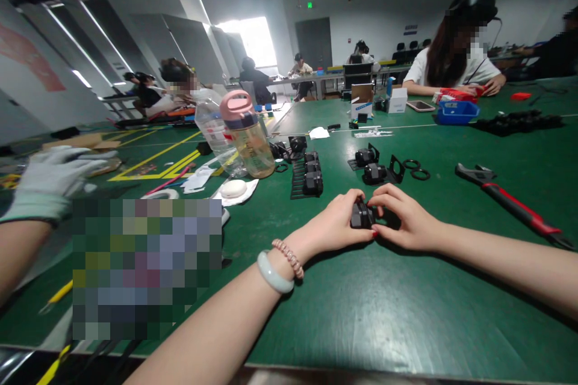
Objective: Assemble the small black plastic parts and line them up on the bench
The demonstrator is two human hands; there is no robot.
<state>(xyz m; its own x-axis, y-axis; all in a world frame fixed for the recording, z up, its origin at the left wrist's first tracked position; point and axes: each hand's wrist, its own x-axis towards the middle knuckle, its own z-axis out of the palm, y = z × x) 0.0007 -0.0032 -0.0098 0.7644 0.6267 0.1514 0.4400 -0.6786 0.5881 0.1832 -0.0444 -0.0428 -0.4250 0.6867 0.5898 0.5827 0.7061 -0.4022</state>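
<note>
Both of my hands meet on the green table (388,313) around a small black block-shaped part (361,215). My left hand (336,224) grips its left side; a pale bangle and a bead bracelet sit on that wrist. My right hand (404,219) pinches the part's right side with its fingertips. Just beyond my hands lie two similar black parts on black brackets (377,169) and two black rings (415,169). A black ribbed tray (307,179) holds several more black parts.
A red-handled adjustable wrench (510,201) lies to the right. A pink-lidded bottle (248,132) and a clear bottle stand at left. A co-worker's gloved hand (52,177) reaches in at far left. A person (456,51) sits across by a blue bin (456,112).
</note>
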